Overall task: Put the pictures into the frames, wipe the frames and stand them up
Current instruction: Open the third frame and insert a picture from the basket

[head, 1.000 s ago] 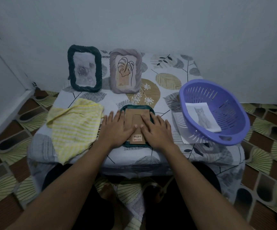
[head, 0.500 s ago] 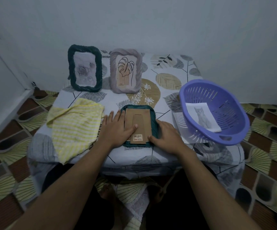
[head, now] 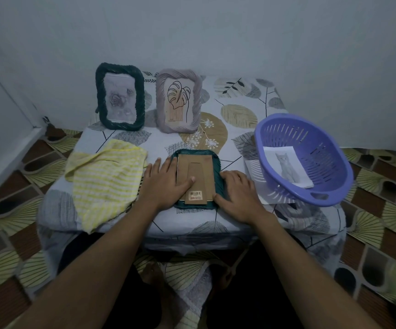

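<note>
A person seated at a low table (head: 239,115) w/ a leaf-print cover works on a teal frame (head: 218,172), which lies face down at the near edge, centre, its cardboard back (head: 192,172) turned up & a barcode sticker at the bottom. The left hand (head: 165,181) lies flat, fingers straight, over the frame's left rim, thumb pressing on the cardboard back; it grips nothing. The right hand (head: 237,195) sits at the frame's right rim, fingers bent down over the edge, thumb at the lower right corner; the fingertips are hidden, so how far they wrap under can't be told.

At the back, by the wall, two frames stand upright side by side: a dark green frame (head: 100,96) w/ a rose pic (head: 119,99), & just to its right a grey frame (head: 161,100) w/ a leaf drawing (head: 179,100).

A yellow striped cloth (head: 104,179) lies crumpled on the table's left side, just beside the left hand. On the right a purple basket (head: 330,167) sits tilted toward the person, w/ a cat pic (head: 286,167) lying inside it, well apart from the teal frame.
</note>
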Motion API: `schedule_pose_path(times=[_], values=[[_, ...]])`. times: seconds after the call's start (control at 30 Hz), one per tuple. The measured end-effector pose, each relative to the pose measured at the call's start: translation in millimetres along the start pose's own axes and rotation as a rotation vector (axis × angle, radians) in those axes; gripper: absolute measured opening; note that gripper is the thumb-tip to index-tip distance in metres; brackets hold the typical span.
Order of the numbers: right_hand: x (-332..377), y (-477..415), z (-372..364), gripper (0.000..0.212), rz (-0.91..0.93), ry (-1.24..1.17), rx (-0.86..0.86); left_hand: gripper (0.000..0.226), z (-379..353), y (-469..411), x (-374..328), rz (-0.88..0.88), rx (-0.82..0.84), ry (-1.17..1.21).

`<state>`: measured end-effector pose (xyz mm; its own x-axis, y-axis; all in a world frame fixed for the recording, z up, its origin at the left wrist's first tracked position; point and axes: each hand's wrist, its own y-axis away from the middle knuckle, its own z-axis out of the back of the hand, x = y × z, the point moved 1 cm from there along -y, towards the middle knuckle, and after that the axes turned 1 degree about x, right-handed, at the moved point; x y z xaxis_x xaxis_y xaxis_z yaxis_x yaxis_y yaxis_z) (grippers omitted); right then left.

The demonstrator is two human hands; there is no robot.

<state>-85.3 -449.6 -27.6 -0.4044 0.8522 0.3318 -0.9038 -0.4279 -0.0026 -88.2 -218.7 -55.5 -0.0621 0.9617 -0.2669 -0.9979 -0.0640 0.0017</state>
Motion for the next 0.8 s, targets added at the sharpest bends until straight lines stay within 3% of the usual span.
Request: schedule_pose_path(times=[0.23, 0.5, 0.63, 0.8], values=[[6.6, 2.7, 0.4, 0.066, -0.030, -0.054, 0.017, 0.099, 0.5, 0.9, 0.0, -0.001, 0.008, 0.002], [7.7, 3.2, 2.3, 0.069, -0.092, -0.103, 0.055, 0.097, 4.1, 2.4, -2.3, 0.011, -0.020, 0.055], [18.1, -3.2, 8.0, 0.069, -0.215, -0.256, -0.011, 0.092, 9.5, 3.8, -4.1, 0.074, -0.149, 0.199], [32.2, -11.2, 6.7, 0.040, -0.360, -0.350, -0.024, 0.068, 15.1, 11.8, -18.5, 0.240, -0.204, 0.209]])
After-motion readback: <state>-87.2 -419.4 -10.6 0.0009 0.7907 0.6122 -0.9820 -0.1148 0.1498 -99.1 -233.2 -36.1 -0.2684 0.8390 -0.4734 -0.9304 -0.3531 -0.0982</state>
